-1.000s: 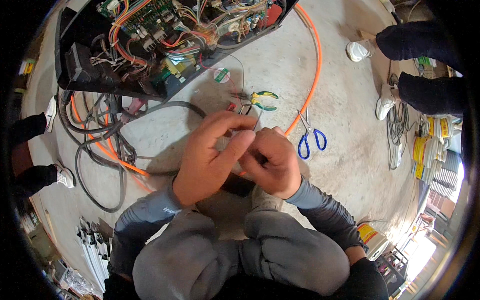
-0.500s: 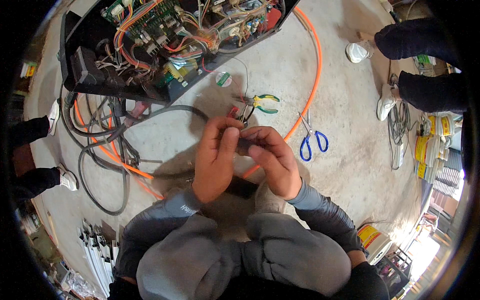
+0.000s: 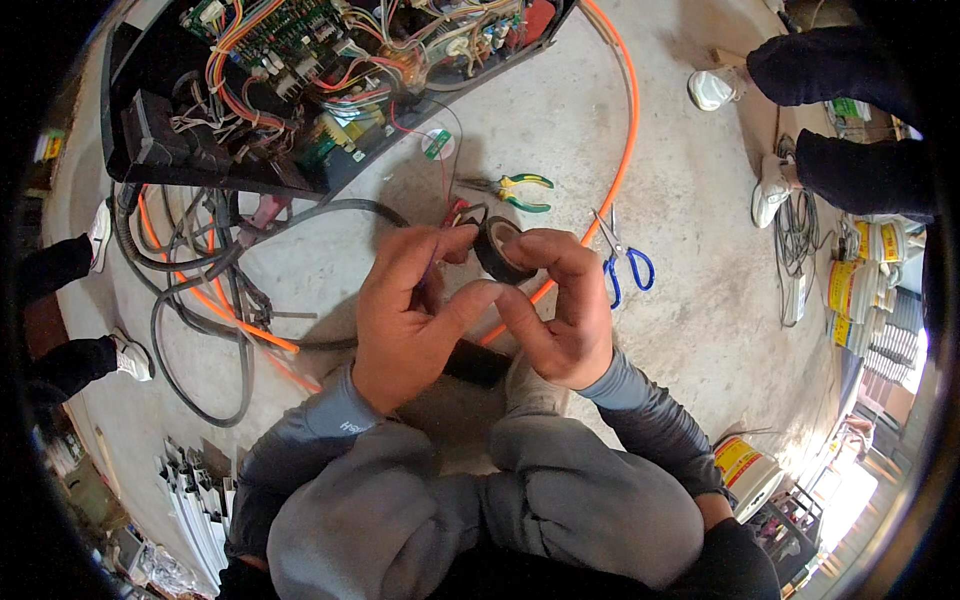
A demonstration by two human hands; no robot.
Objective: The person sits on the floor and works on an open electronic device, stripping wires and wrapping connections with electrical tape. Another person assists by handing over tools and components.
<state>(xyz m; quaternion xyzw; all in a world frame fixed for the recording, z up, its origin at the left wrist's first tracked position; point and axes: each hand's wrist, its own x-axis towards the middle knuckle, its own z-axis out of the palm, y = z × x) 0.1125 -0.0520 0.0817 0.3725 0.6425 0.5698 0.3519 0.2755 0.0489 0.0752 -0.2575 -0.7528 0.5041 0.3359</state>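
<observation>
Head view: the largest thing, the open black equipment case [image 3: 230,175], stands far left with its circuit boards and wiring bare; a knock or a tug on a lead could strain a connection there. From beside its far right end an orange hose [image 3: 634,110] curves across the floor, passing behind the right hand, and a thick black cable [image 3: 345,205] loops near the case. Either could snag a foot or a sleeve if someone shifted carelessly.

The left hand [image 3: 405,320] has its thumb and index finger parted; whether its other fingers pinch something I cannot tell. The right hand [image 3: 570,320] curls its fingers at the right side of the roll of black tape [image 3: 490,260], while its thumb reaches across to meet the left thumb. That roll sits between the hands, above the floor, tilted; it looks lightly held, so a loosened finger could drop it.

Blue-handled scissors [image 3: 620,250] lie just right of the right hand, points facing away, and might be brushed by it. Green-and-yellow pliers [image 3: 507,187] lie beyond the roll. Smallest, the thin wires [image 3: 443,175] run from the case toward the left fingertips; pulling them could break a strand or a joint.
</observation>
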